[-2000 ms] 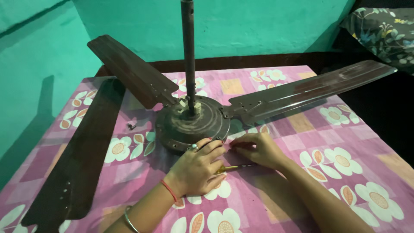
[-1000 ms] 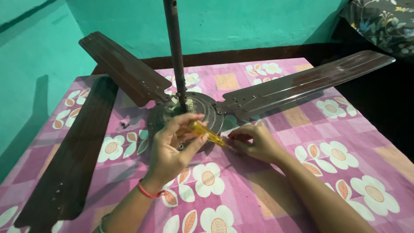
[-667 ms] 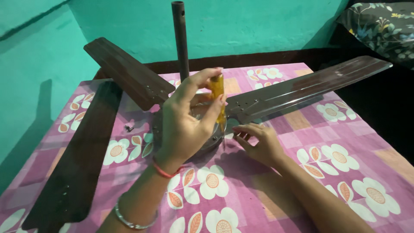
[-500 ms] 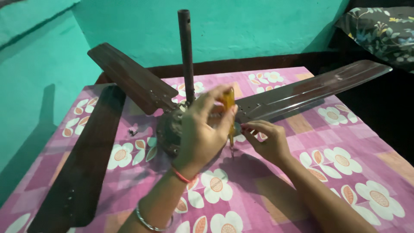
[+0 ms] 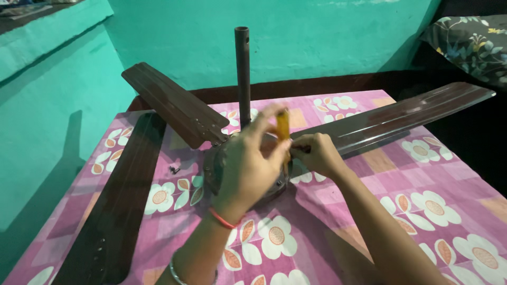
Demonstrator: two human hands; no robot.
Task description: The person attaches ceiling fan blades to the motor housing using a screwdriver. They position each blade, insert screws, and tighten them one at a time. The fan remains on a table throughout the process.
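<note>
A person's left hand grips a yellow-handled screwdriver upright, its tip hidden behind the fingers, over the motor hub of a brown ceiling fan lying on the tabletop. Just right of it, the right hand is closed in a pinch against the hub where a blade joins — what it pinches I cannot tell. The driver would do best kept square and pressed firmly so it doesn't slip. No packages, labels or signs in view — only a flowered pink cloth.
</note>
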